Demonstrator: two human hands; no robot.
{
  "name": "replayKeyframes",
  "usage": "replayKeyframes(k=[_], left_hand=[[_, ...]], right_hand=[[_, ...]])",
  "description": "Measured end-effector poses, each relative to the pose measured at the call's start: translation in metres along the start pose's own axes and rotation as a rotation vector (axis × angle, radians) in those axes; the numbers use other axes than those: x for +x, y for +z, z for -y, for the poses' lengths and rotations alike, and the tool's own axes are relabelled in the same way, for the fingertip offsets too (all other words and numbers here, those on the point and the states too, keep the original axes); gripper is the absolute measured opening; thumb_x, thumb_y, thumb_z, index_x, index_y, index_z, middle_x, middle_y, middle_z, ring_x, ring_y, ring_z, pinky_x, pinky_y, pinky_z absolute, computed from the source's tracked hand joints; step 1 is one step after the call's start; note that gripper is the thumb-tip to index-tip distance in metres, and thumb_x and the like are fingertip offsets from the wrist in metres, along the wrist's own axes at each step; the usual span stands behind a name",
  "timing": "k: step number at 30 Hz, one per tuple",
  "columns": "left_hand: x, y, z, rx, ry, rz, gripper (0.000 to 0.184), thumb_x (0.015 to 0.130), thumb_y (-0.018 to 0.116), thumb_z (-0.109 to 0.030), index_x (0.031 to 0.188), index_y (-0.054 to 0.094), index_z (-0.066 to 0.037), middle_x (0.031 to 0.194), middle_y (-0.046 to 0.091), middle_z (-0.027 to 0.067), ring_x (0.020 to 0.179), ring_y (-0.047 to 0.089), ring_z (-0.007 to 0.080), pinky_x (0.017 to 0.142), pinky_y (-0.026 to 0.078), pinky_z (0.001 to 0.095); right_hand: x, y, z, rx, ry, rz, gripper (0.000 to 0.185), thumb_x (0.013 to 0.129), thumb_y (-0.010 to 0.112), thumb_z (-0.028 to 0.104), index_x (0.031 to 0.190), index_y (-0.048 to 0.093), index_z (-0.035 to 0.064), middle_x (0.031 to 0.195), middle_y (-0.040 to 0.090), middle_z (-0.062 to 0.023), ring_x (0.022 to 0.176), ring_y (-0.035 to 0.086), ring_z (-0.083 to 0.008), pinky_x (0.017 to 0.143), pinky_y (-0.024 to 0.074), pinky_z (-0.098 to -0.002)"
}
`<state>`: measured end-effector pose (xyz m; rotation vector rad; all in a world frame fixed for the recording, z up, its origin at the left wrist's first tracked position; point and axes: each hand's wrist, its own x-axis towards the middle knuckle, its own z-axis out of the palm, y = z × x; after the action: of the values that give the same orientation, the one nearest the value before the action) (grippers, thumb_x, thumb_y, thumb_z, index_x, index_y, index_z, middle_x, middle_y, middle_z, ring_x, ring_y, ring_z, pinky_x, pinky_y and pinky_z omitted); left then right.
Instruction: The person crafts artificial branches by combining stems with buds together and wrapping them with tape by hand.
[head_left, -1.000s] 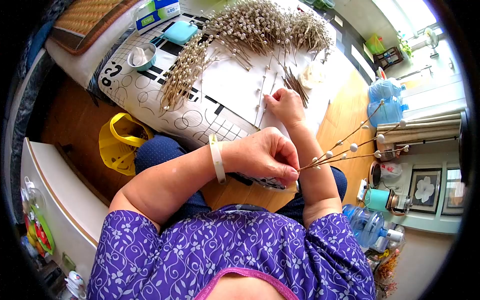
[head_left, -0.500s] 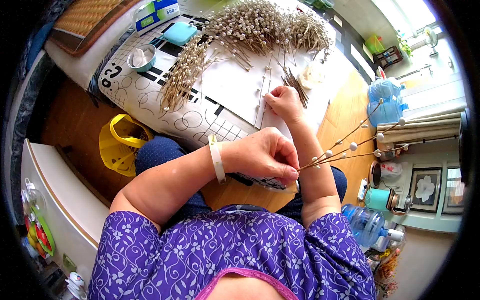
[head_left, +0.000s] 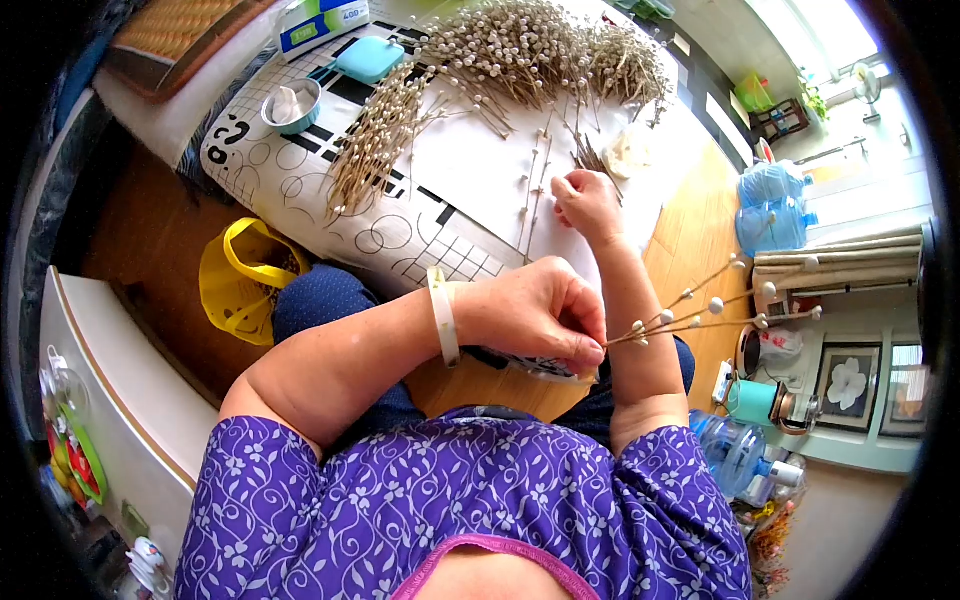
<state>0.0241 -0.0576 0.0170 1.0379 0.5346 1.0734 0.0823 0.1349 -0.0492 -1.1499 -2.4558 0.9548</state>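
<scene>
My left hand (head_left: 545, 315) is closed in a pinch on the lower ends of several thin brown twigs with white buds (head_left: 716, 304). They fan out to the right, over my right forearm. Farther forward, my right hand (head_left: 588, 205) has its fingers curled in; whether anything is between them is hidden. Just left of its fingertips, two slender budded twigs (head_left: 534, 185) lie on a white sheet (head_left: 465, 185) on the table. Short dark sticks (head_left: 590, 155) lie beyond that hand, beside a whitish crumpled clump (head_left: 630, 152).
Large heaps of budded twigs (head_left: 510, 50) cover the table's far side, with a smaller bunch (head_left: 375, 140) at left. Nearby are a bowl (head_left: 292, 107) with white contents, a light-blue case (head_left: 371, 60) and a tissue pack (head_left: 320, 25). A yellow bag (head_left: 240, 280) stands below left.
My right hand has drawn slightly right, away from the twigs on the sheet. My left hand still grips its twigs, which have swung slightly, and the view has shifted a little.
</scene>
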Motion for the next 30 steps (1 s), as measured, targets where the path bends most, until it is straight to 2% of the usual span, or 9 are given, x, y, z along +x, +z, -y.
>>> replayKeyframes(k=[4, 10, 12, 14, 16, 19, 22, 28, 30], left_hand=[[-0.003, 0.002, -0.001, 0.079, 0.034, 0.024, 0.013, 0.076, 0.065, -0.009, 0.081, 0.061, 0.003, 0.075, 0.063, 0.0065, 0.068, 0.058, 0.0085, 0.063, 0.047, 0.0217], [-0.005, 0.000, -0.004, 0.043, 0.093, 0.007, 0.012, 0.076, 0.065, -0.009, 0.080, 0.061, 0.002, 0.073, 0.063, 0.0057, 0.065, 0.057, 0.0078, 0.060, 0.047, 0.0207], [-0.008, -0.001, -0.007, -0.003, 0.110, 0.017, 0.012, 0.076, 0.065, -0.008, 0.080, 0.061, 0.002, 0.074, 0.063, 0.0063, 0.066, 0.059, 0.0090, 0.061, 0.048, 0.0210], [-0.009, -0.002, -0.012, -0.031, 0.117, 0.018, 0.012, 0.076, 0.065, -0.008, 0.080, 0.061, 0.003, 0.074, 0.064, 0.0074, 0.068, 0.060, 0.0103, 0.062, 0.049, 0.0218], [-0.011, -0.005, -0.014, -0.019, 0.148, 0.007, 0.012, 0.076, 0.065, -0.008, 0.079, 0.061, 0.003, 0.074, 0.064, 0.0080, 0.068, 0.060, 0.0111, 0.062, 0.049, 0.0227], [-0.013, -0.006, -0.015, -0.060, 0.157, -0.001, 0.013, 0.075, 0.065, -0.007, 0.079, 0.061, 0.004, 0.074, 0.064, 0.0085, 0.067, 0.060, 0.0116, 0.062, 0.050, 0.0232], [-0.012, -0.007, -0.015, -0.040, 0.217, 0.002, 0.013, 0.074, 0.066, -0.007, 0.079, 0.060, 0.004, 0.074, 0.064, 0.0087, 0.067, 0.060, 0.0120, 0.063, 0.050, 0.0232], [-0.015, -0.006, -0.020, -0.034, 0.194, -0.024, 0.012, 0.075, 0.065, -0.006, 0.079, 0.060, 0.004, 0.074, 0.064, 0.0090, 0.067, 0.060, 0.0122, 0.062, 0.050, 0.0236], [-0.015, -0.008, -0.022, -0.019, 0.211, -0.033, 0.012, 0.075, 0.065, -0.006, 0.079, 0.060, 0.004, 0.074, 0.064, 0.0093, 0.067, 0.061, 0.0123, 0.062, 0.050, 0.0236]], right_hand=[[-0.007, -0.007, 0.019, 0.283, 0.017, 0.035, 0.018, 0.081, 0.055, 0.016, 0.074, 0.058, -0.0007, 0.056, 0.055, -0.0028, 0.045, 0.050, -0.0066, 0.041, 0.0417, -0.0198], [0.007, 0.033, 0.064, 0.229, -0.257, 0.178, 0.013, 0.078, 0.061, 0.013, 0.078, 0.059, -0.0005, 0.061, 0.057, -0.0026, 0.051, 0.052, -0.0069, 0.045, 0.0419, -0.0200], [0.015, 0.049, 0.088, 0.245, -0.315, 0.153, 0.013, 0.077, 0.062, 0.013, 0.080, 0.061, 0.0005, 0.063, 0.058, -0.0022, 0.051, 0.052, -0.0076, 0.045, 0.0424, -0.0210], [0.036, 0.070, 0.095, 0.202, -0.377, 0.109, 0.017, 0.071, 0.064, 0.018, 0.078, 0.065, 0.0032, 0.071, 0.063, -0.0123, 0.065, 0.061, -0.0186, 0.061, 0.0470, -0.0290], [0.042, 0.074, 0.115, 0.142, -0.390, 0.100, 0.019, 0.069, 0.065, 0.022, 0.076, 0.065, 0.0042, 0.072, 0.063, -0.0134, 0.067, 0.061, -0.0220, 0.064, 0.0469, -0.0317], [0.052, 0.082, 0.121, -0.138, -0.267, 0.263, 0.023, 0.068, 0.066, 0.027, 0.075, 0.065, 0.0050, 0.070, 0.062, -0.0138, 0.067, 0.060, -0.0268, 0.066, 0.0471, -0.0351], [0.046, 0.089, 0.118, -0.161, -0.425, 0.035, 0.021, 0.069, 0.064, 0.025, 0.076, 0.065, 0.0054, 0.071, 0.062, -0.0137, 0.070, 0.060, -0.0285, 0.068, 0.0468, -0.0360], [0.051, 0.101, 0.128, -0.047, -0.426, -0.007, 0.013, 0.074, 0.058, 0.021, 0.079, 0.064, 0.0104, 0.078, 0.062, -0.0102, 0.079, 0.059, -0.0264, 0.069, 0.0461, -0.0354], [0.056, 0.106, 0.133, -0.290, -0.754, -0.017, 0.014, 0.073, 0.061, 0.022, 0.080, 0.064, 0.0102, 0.079, 0.061, -0.0075, 0.076, 0.059, -0.0230, 0.069, 0.0461, -0.0341]])
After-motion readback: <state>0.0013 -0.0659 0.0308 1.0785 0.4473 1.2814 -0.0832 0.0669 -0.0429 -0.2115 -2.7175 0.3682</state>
